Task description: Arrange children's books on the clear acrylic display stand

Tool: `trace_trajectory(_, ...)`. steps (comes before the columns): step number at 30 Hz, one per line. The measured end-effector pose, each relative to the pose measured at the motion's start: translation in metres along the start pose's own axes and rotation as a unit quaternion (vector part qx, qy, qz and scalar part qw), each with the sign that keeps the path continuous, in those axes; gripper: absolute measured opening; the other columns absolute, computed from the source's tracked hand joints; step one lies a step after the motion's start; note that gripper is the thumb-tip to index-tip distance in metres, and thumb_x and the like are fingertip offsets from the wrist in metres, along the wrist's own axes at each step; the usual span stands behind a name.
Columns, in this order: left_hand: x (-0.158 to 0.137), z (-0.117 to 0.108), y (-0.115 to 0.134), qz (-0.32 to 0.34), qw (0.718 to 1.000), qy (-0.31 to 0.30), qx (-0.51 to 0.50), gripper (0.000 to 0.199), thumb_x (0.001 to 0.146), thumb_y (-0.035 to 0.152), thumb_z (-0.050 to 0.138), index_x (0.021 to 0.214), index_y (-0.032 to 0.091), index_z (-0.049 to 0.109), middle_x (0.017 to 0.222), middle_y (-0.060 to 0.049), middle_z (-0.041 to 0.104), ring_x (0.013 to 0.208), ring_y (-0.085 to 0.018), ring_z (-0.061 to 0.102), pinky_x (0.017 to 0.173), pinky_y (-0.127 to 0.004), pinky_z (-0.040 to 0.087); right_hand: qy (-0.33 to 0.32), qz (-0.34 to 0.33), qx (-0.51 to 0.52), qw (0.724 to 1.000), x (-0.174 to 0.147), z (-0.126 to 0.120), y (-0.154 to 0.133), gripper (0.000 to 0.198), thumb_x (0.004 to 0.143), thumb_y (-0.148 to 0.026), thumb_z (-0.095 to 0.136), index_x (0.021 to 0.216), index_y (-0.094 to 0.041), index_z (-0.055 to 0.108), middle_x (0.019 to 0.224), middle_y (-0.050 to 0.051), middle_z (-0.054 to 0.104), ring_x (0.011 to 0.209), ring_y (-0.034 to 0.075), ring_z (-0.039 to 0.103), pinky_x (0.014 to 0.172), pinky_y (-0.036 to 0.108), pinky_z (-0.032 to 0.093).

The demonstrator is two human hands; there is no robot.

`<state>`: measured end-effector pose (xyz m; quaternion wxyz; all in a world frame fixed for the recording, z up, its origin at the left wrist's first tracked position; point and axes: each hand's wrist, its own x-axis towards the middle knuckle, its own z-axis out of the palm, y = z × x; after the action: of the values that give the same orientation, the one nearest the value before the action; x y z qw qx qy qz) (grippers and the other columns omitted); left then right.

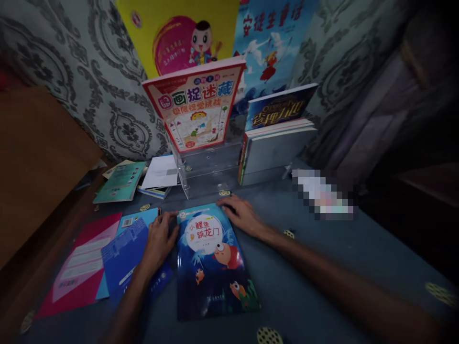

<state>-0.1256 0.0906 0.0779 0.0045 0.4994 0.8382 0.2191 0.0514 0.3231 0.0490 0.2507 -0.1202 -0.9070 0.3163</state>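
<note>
A blue picture book (211, 267) with orange fish and a white title circle on its cover lies flat on the table between my hands. My left hand (161, 234) is beside its upper left edge, fingers bent and slightly apart, the fingertips at or very near the edge. At the top right corner, my right hand (242, 215) rests with fingers loosely spread and touching the cover's edge. Neither hand is wrapped around the book. Under and beside my left forearm lie a dark blue book (125, 258) and a pink-and-red book (84, 267).
Behind stands a clear acrylic rack (182, 177) holding a red-bordered book (201, 110) and several upright books (276, 148). Large yellow (143, 33) and blue (287, 52) books lean at the wall. A green book (122, 184) and white book (161, 171) lie left. A pixelated item (322, 193) lies right.
</note>
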Motion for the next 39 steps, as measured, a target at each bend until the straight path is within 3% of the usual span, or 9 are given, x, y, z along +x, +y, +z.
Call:
trace_trajectory(4,-0.002,0.002,-0.003,0.017,1.0,0.01,0.019,0.029,0.096,0.029,0.044,0.123,0.023,0.053,0.127,-0.01,0.066,0.121,-0.03,0.058,0.099,-0.051,0.048,0.002,0.048,0.06,0.997,0.008,-0.004,0.007,0.028,0.088,-0.015,0.048,0.101,-0.02,0.073,0.096,0.004,0.077,0.087,0.02,0.071,0.08,0.033,0.056)
trace_trajectory(8,0.001,0.001,-0.001,0.057,0.994,0.022,0.087,0.031,0.094,0.024,0.046,0.123,0.021,0.056,0.118,-0.012,0.068,0.122,-0.034,0.056,0.098,-0.055,0.048,-0.009,0.044,0.066,0.997,0.011,-0.01,0.005,0.028,0.085,-0.009,0.05,0.096,-0.018,0.074,0.088,0.003,0.077,0.082,0.019,0.07,0.076,0.03,0.054)
trace_trajectory(11,0.009,0.001,0.02,0.131,0.984,-0.003,0.123,0.036,0.093,0.018,0.044,0.127,0.02,0.055,0.118,-0.012,0.069,0.128,-0.037,0.051,0.103,-0.059,0.042,-0.019,0.051,0.056,0.997,0.012,-0.013,0.001,0.028,0.085,-0.006,0.052,0.095,-0.016,0.075,0.092,0.005,0.076,0.085,0.021,0.069,0.079,0.032,0.053)
trace_trajectory(14,0.019,0.008,0.053,0.213,0.972,-0.067,0.078,0.037,0.097,0.019,0.039,0.131,0.021,0.054,0.129,-0.01,0.066,0.131,-0.032,0.049,0.103,-0.052,0.044,-0.024,0.057,0.052,0.997,0.011,-0.012,0.001,0.028,0.086,-0.006,0.052,0.098,-0.017,0.074,0.096,0.004,0.075,0.092,0.02,0.067,0.087,0.033,0.05)
trace_trajectory(19,0.024,0.026,0.09,0.259,0.955,-0.146,0.017,0.042,0.097,0.015,0.035,0.134,0.019,0.053,0.131,-0.008,0.064,0.139,-0.024,0.042,0.112,-0.048,0.036,-0.023,0.026,0.041,0.999,0.01,-0.009,0.009,0.029,0.087,-0.009,0.048,0.102,-0.017,0.073,0.097,0.002,0.074,0.093,0.017,0.065,0.088,0.03,0.047)
trace_trajectory(27,-0.035,0.015,0.112,0.313,0.925,-0.206,-0.059,0.043,0.096,0.011,0.039,0.135,0.021,0.054,0.137,-0.008,0.063,0.133,-0.021,0.053,0.113,-0.045,0.04,-0.025,0.006,0.048,0.999,0.009,-0.008,0.011,0.03,0.088,-0.011,0.046,0.103,-0.015,0.072,0.101,0.004,0.074,0.095,0.018,0.064,0.09,0.031,0.046)
trace_trajectory(30,-0.059,0.012,0.118,0.331,0.915,-0.218,-0.078,0.044,0.096,0.009,0.04,0.137,0.02,0.052,0.138,-0.008,0.063,0.137,-0.019,0.05,0.12,-0.047,0.032,-0.021,0.005,0.049,0.999,0.009,-0.007,0.011,0.031,0.088,-0.011,0.046,0.103,-0.014,0.072,0.101,0.004,0.073,0.094,0.018,0.064,0.089,0.031,0.046)
trace_trajectory(34,-0.078,0.012,0.12,0.326,0.918,-0.209,-0.081,0.04,0.098,0.018,0.046,0.138,0.019,0.049,0.142,-0.009,0.06,0.14,-0.019,0.047,0.123,-0.049,0.028,-0.017,-0.001,0.038,0.999,0.008,-0.005,0.01,0.03,0.088,-0.01,0.046,0.103,-0.014,0.072,0.099,0.004,0.074,0.091,0.018,0.064,0.087,0.031,0.046)
trace_trajectory(39,-0.092,0.021,0.116,0.31,0.938,-0.141,-0.059,0.031,0.1,0.021,0.047,0.129,0.018,0.057,0.142,-0.012,0.059,0.134,-0.02,0.054,0.118,-0.046,0.039,-0.022,-0.001,0.003,1.0,0.006,-0.005,0.006,0.03,0.088,-0.011,0.047,0.104,-0.015,0.072,0.098,0.004,0.073,0.09,0.019,0.063,0.085,0.031,0.046)
